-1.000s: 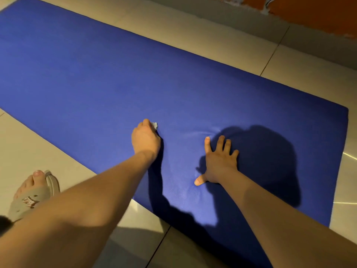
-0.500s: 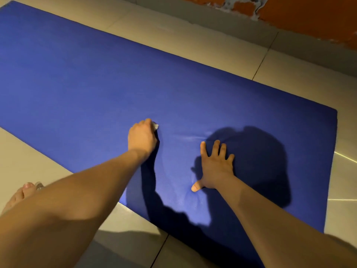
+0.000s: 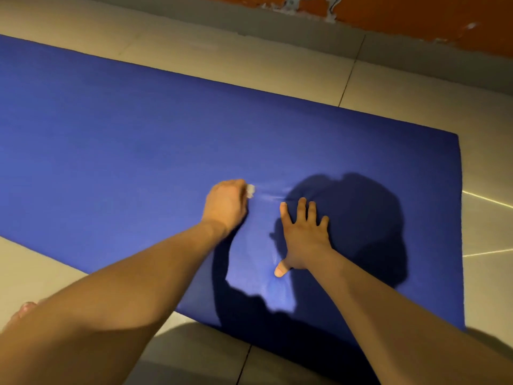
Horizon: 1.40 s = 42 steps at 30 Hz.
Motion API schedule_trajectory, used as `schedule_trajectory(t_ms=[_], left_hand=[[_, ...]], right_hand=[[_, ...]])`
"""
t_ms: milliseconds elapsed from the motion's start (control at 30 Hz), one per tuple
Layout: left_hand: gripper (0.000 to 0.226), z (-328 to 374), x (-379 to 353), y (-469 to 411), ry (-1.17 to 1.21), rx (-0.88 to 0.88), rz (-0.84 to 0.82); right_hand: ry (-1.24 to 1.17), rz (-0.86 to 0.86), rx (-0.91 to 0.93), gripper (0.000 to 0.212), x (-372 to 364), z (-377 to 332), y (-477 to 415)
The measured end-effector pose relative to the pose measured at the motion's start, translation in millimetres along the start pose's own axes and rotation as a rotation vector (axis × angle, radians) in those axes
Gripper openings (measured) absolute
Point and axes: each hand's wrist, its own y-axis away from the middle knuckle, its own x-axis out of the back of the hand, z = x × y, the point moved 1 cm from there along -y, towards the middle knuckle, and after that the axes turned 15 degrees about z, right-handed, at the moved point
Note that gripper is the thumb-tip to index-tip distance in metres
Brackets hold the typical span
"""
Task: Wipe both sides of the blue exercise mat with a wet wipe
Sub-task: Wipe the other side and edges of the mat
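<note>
Most of the wet wipe [image 3: 250, 190] is being hidden by the curled left hand [image 3: 226, 207] at frame centre; the blue exercise mat [image 3: 125, 151] is being cut off at the left edge. The wipe is being gripped against the mat, the right hand [image 3: 304, 234] being pressed flat alongside, fingers spread; beige floor tiles [image 3: 249, 65] and an orange wall [image 3: 416, 12] are being shown beyond

I see through 1 head-worn camera, angled down. It looks close across the blue mat [image 3: 138, 151] from its near edge.

Beige tiled floor [image 3: 277, 70], orange wall with peeling paint [image 3: 416, 12], grey skirting strip [image 3: 416, 51], toes at lower left [image 3: 26, 307]
</note>
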Motion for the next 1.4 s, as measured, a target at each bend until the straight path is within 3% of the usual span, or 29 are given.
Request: schedule_trajectory(t_ms=[100, 200, 333, 433, 533, 667, 733, 833, 867, 1000, 1067, 1133, 1300, 1400], left_hand=[[0.025, -42.6, 20.8, -18.0, -0.159, 0.279, 0.11], [0.021, -41.0, 22.8, -14.8, -0.153, 0.372, 0.137], [0.016, 10.8, -9.6, 5.3, 0.002, 0.208, 0.08], [0.01, 53.7, -27.3, 18.0, 0.027, -0.016, -0.024], [0.017, 59.1, -27.5, 12.8, 0.064, -0.171, -0.052], [0.021, 40.7, -14.7, 1.8, -0.101, -0.17, -0.069], [0.023, 33.0, -8.9, 0.8, -0.034, -0.093, -0.088], [0.011, 19.1, 9.5, -2.2, 0.198, 0.001, -0.248], [0.013, 12.1, 16.2, -3.9, 0.224, 0.008, -0.274], [0.029, -29.0, 48.5, -9.1, 0.195, -0.004, -0.285], [0.032, -57.2, 70.9, -16.2, 0.038, -0.065, -0.309], [0.054, -92.9, 93.6, -27.6, -0.189, -0.078, -0.352], [0.143, -171.2, 130.1, -34.2, -0.549, 0.174, -0.671], [0.158, -181.0, 120.9, -25.4, -0.575, 0.158, -0.74]], right_hand=[[-0.002, -0.002, -0.006, 0.161, 0.1, -0.1, 0.0], [-0.008, 0.002, -0.009, 0.16, -0.2, -1.4, -1.0], [-0.028, 0.004, -0.018, 0.157, 0.8, -0.5, -0.6], [-0.031, 0.006, -0.028, 0.157, 0.5, -0.1, 0.8], [-0.032, 0.009, -0.042, 0.157, 0.9, 1.1, 1.5], [-0.026, -0.059, -0.063, 0.155, 8.1, -3.5, -0.3], [-0.081, -0.059, -0.14, 0.133, 16.9, -10.4, -1.6], [-0.224, 0.278, -0.243, 0.056, 35.4, -27.7, -8.7], [-0.229, 0.391, -0.205, 0.045, 38.5, -35.1, -12.3], [-0.224, 0.465, -0.021, 0.028, 33.7, -61.1, -31.1], [-0.187, 0.474, -0.031, 0.013, 31.1, -69.0, -41.6], [-0.232, 0.456, -0.101, 0.017, 36.3, -74.2, -50.5], [-0.328, 0.527, -0.352, 0.021, 35.1, -59.1, -62.3], [-0.401, 0.599, -0.566, 0.017, 25.8, -44.6, -66.4]])
